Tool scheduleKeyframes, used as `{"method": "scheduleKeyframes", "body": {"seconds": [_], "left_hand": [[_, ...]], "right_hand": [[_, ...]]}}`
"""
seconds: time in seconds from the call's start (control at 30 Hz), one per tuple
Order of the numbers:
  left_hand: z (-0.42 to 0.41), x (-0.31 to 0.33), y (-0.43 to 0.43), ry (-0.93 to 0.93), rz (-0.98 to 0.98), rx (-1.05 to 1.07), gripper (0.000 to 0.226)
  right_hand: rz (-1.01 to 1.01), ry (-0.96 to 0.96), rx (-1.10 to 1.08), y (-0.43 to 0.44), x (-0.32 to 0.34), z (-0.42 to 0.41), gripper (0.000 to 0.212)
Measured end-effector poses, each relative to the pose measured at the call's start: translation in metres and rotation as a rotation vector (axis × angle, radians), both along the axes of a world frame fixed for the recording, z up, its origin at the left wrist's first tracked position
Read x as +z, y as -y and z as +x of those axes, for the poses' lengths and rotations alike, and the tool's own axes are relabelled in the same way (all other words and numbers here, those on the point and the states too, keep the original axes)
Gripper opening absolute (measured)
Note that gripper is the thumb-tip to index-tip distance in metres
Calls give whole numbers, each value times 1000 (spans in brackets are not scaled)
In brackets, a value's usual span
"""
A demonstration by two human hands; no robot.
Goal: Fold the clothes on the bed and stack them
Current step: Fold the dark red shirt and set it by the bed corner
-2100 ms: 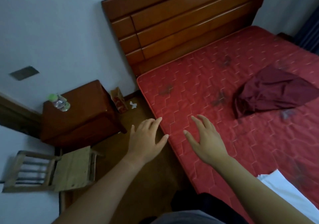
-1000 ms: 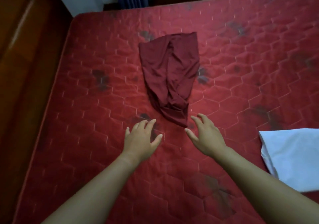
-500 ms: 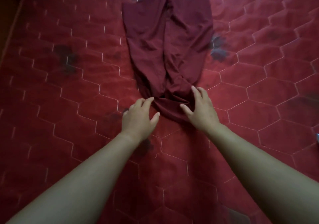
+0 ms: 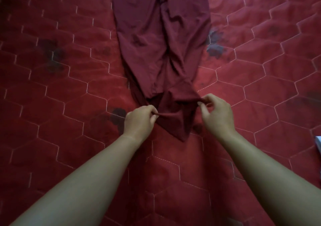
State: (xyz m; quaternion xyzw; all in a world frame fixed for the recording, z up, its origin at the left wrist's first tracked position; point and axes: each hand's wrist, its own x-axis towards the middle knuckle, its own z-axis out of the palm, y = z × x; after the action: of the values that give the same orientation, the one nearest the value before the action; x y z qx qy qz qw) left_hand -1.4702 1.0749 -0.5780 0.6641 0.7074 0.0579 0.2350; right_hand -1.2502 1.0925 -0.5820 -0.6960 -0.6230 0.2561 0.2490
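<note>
Across the whole view spreads a red quilted mattress, stitched in pale hexagons and marked with dark flower-like patches. On it, running from the top edge down the middle, lies a dark maroon garment, crumpled and creased lengthwise, wide at the far end and narrowing toward the person. Its near end bunches into loose folds, with one pointed flap lying flat on the mattress between the two wrists.

Both forearms reach in from the bottom corners and meet at that near end. The left hand has its fingers curled and pinches a twist of the maroon cloth at the garment's near-left edge. The right hand pinches the near-right corner between thumb and fingertips, lifting that edge slightly off the mattress. The two hands sit apart, with the bunched cloth stretched between them.

At the right edge, well apart from the garment, a sliver of white cloth shows.
</note>
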Motion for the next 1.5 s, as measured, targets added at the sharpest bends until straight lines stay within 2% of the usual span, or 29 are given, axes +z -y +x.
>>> {"method": "scheduleKeyframes", "body": {"seconds": [0.1,0.23,0.37,0.47,0.53,0.6,0.7,0.8,0.9,0.97,1.03,1.17,1.3,1.4,1.5], "left_hand": [[-3,6,18,87,54,53,6],[-4,17,46,119,63,22,4],[2,25,81,136,7,46,6],[3,29,119,131,-87,79,6],[4,31,141,113,-163,74,8],[3,31,150,98,-176,50,19],[0,28,125,131,-2,122,43],[3,25,86,91,102,175,52],[6,15,65,26,-36,86,53],[4,11,62,67,-50,63,29],[-1,10,65,92,-17,84,9],[-15,17,67,43,73,126,6],[-33,23,58,-10,117,206,7],[-35,23,55,-31,91,241,11],[-21,22,55,15,94,184,29]], "right_hand": [[-19,58,-30,23,3,29,4],[-63,135,65,64,7,45,7],[-130,125,130,111,12,44,8],[-254,63,159,146,17,42,9],[-326,6,144,154,19,38,20],[-303,-52,98,141,21,29,38],[-234,-97,2,98,13,7,63],[-335,-42,-45,73,-2,-11,77],[-295,-42,-36,69,-13,-10,54],[-235,-90,-46,72,-13,2,37],[-190,-72,-89,75,-10,23,30],[-86,-9,-208,71,2,72,26],[-86,60,-264,60,6,95,23],[-127,104,-183,61,3,89,26],[-111,52,-43,59,4,64,43]]}}
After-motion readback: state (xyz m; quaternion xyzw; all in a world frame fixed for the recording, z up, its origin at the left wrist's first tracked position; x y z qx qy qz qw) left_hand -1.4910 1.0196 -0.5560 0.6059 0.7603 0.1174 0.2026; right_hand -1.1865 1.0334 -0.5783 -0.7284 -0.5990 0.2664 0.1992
